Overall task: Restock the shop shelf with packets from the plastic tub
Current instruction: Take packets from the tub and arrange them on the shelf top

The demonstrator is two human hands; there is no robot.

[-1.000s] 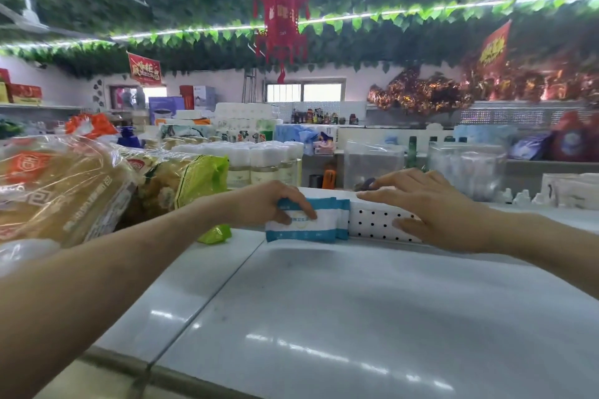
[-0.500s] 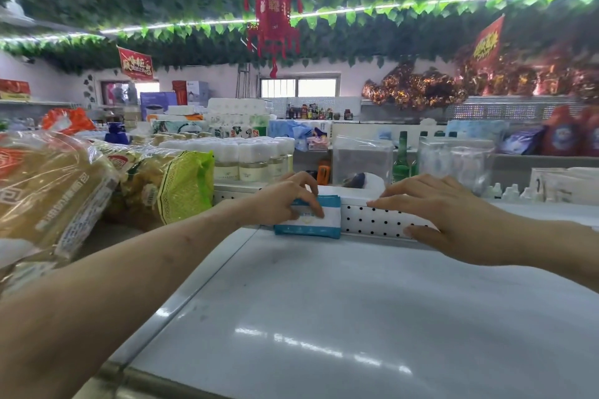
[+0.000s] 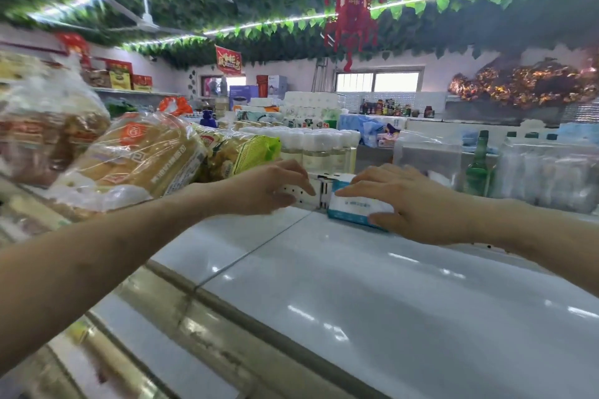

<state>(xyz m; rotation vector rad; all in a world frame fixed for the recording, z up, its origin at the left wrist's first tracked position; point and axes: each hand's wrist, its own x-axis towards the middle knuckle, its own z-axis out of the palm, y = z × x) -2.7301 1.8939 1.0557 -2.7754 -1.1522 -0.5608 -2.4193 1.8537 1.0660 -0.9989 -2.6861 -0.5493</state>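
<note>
A white and blue packet lies on the white shelf top, pushed against the perforated back rail. My right hand lies over it, thumb under its near edge and fingers across its top. Just left of the packet, my left hand hovers at the rail with its fingers curled and holds nothing. The plastic tub is out of view.
Bagged bread loaves and a green-edged snack bag crowd the shelf's left side. White-capped bottles, a green bottle and clear packs stand behind the rail. A shelf seam runs diagonally.
The packet has passed from my left hand to my right, which now covers it at the rail. My left hand has let go and shifted left. The view has swung left.
</note>
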